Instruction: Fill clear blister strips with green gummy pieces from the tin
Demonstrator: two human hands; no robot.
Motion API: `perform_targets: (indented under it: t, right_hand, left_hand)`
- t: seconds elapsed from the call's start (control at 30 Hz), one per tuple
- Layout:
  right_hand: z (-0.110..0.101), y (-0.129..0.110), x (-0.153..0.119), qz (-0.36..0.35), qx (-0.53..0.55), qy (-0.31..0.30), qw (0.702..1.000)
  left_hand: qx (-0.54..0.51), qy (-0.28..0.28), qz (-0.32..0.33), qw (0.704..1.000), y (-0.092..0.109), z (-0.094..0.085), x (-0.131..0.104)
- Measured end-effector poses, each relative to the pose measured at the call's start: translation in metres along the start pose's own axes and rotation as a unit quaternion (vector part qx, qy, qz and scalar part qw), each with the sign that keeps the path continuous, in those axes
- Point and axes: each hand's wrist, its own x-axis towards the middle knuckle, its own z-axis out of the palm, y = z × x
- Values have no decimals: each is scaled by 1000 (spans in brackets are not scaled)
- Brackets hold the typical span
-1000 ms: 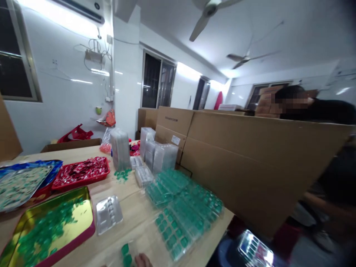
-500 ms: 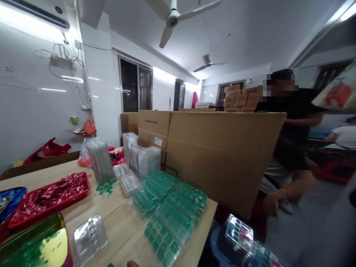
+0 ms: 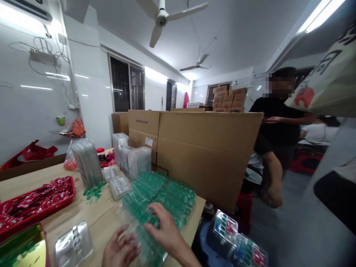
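Observation:
My right hand [image 3: 165, 228] is over the clear plastic trays filled with green pieces [image 3: 164, 194], thumb and fingers apart; whether it touches them I cannot tell. Beside it on the left, my left hand [image 3: 121, 246] is near the trays' edge with its fingers loosely bent and apart, slightly blurred. Nothing shows in either hand. The filled trays lie overlapping on the wooden table, and my hands cover part of the nearest one. An unfilled silvery plastic tray [image 3: 73, 244] lies to the left of my left hand.
Stacks of clear trays [image 3: 87, 163] stand near loose green pieces [image 3: 94, 192]. At left are a red tray of red packets [image 3: 36, 200] and a yellow-green bin [image 3: 22, 248]. A cardboard sheet [image 3: 205, 155] borders the table. Filled packs [image 3: 225, 226] sit low at right, near people.
Both my hands have come into view over the near trays; before, only a fingertip showed at the bottom edge. The view has turned slightly right. The standing person's arm has shifted.

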Motion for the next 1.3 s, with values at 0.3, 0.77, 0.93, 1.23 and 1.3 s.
perform_targets:
  t: [0.3, 0.77, 0.93, 1.23, 1.3]
  right_hand:
    - [-89, 111, 39, 95, -5, 64, 993]
    - [-84, 163, 51, 80, -104, -8, 991]
    - [-89, 164, 47, 73, -96, -29, 992]
    - [-75, 148, 43, 23, -155, 81, 984]
    - [-59, 142, 52, -15, -163, 93, 982]
  left_hand:
    - [-58, -14, -56, 997, -22, 120, 18]
    - [48, 35, -8, 998, -42, 106, 33]
    - [49, -3, -48, 998, -42, 103, 28]
    - [70, -19, -12, 997, -26, 37, -18]
    - [137, -12, 21, 990, -21, 3, -30]
